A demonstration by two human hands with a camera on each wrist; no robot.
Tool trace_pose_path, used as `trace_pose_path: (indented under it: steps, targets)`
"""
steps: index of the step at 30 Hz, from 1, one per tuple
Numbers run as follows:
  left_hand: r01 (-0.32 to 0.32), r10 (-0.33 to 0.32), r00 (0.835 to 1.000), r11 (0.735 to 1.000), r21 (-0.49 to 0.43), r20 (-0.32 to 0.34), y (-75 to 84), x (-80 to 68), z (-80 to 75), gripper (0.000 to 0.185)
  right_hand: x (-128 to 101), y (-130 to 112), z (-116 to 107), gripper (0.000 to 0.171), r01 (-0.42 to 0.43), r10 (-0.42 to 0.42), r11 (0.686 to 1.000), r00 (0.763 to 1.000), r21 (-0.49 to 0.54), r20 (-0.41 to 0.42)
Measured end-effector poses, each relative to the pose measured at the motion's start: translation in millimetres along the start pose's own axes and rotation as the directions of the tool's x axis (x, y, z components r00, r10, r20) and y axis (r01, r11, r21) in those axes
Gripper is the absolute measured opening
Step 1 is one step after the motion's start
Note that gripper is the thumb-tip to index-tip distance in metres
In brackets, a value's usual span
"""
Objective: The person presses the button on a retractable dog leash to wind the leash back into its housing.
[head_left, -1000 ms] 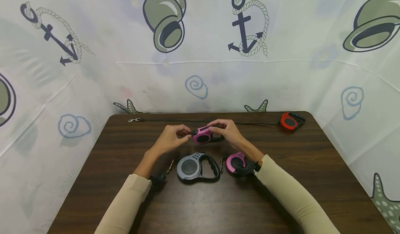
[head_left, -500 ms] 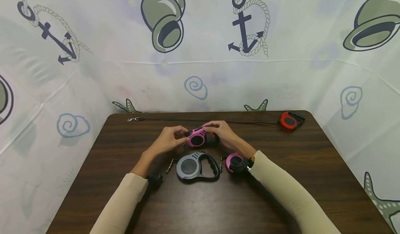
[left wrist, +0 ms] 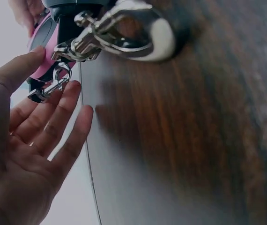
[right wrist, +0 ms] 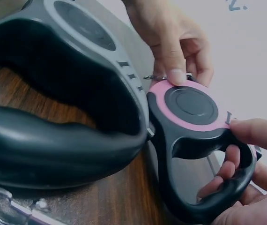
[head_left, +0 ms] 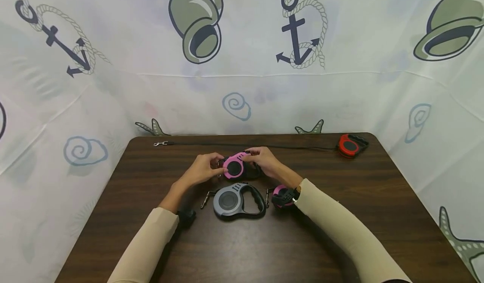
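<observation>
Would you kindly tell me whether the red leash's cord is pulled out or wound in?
Pulled out: the cord stretches across the table from the red leash to a metal clip.

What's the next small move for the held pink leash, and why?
Probably pinch its metal clip with the left grip and ease it outward. The clip lies right by that grip, the right grip steadies the pink retractable leash at its handle, and the red retractable leash lies with its black cord drawn out.
</observation>
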State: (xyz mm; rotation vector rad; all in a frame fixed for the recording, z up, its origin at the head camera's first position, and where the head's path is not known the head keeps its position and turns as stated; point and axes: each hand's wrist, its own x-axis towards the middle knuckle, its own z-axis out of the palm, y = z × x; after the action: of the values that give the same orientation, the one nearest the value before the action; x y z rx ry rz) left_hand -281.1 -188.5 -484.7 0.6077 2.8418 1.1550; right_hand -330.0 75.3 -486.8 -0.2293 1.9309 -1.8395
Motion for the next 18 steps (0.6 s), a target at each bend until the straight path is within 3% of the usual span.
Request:
trace_pose_path:
  steps: [4,7,14,18]
  targets:
    - [0.016,-0.017,1.000,1.000,0.017,0.017,-2.3,-2.3,0.3,0.041,-0.2,3.7,4.2,0.044,0.033,-0.039,0.988,0.999,-0.152,-0.033]
    - [0.035,-0.035,0.999,0.999,0.029,0.020,-4.8,-4.5,-0.1,0.041,-0.5,5.3,7.0,0.045,0.053,-0.067,0.960,0.997,-0.274,-0.044]
    - [0.072,-0.077,0.994,0.995,0.067,0.074,-9.9,-14.1,-3.1,0.040,-6.4,5.1,17.2,0.049,0.056,-0.088,0.865,0.995,-0.499,-0.041]
    - [0.047,-0.052,0.993,0.998,0.052,0.102,-10.5,-19.2,-5.7,0.039,-10.5,7.3,23.7,0.050,0.080,-0.122,0.796,0.992,-0.600,-0.030]
